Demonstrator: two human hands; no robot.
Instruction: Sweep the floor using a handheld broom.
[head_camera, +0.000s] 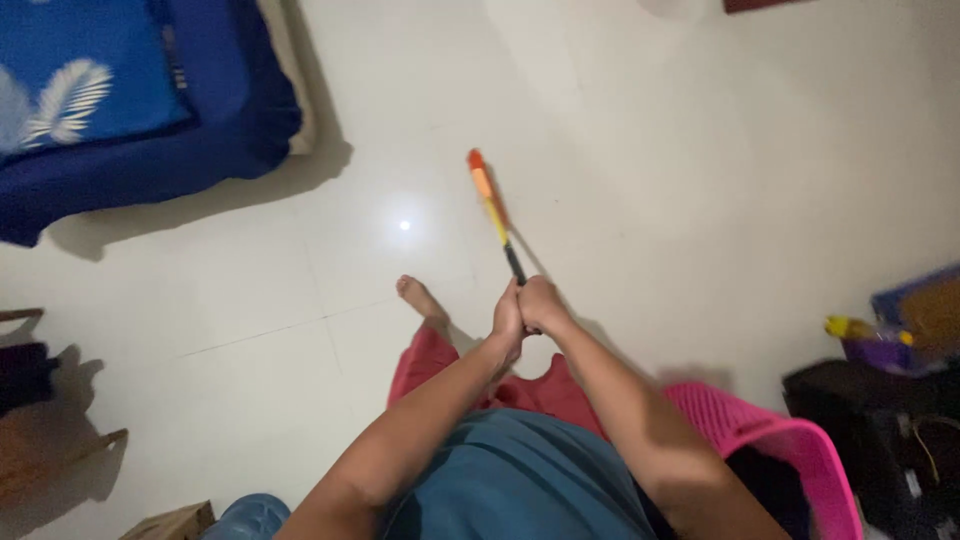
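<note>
A tiled floor (700, 200) is seen from above, as by someone looking down at their own arms. At the far left a bed (150, 130) is covered in a dark blue sheet with a paler blue pillow bearing a white feather print. Below it, at the left edge, dark and brown objects are only partly visible and cannot be identified. Near the centre a bare foot (420, 300) rests on the white tiles above a red garment and a teal top. Just right of the foot, both hands are clasped together around the dark lower end of a stick (497, 215): the left hand (507, 320) is wrapped closed on it, and the right hand (542, 305) is pressed against the left, also closed on the same end. The stick is held out in front of the body, slanting up and to the left, its far end coloured yellow, then orange. It appears thin, straight and stiff, and is judged to be light, since it is carried from one end alone; the dark end seems to be the natural place to grip it. Further right a pink basket (790, 440) stands beside the person, and at the far right edge a cluttered dark shelf carries purple and yellow items.
</note>
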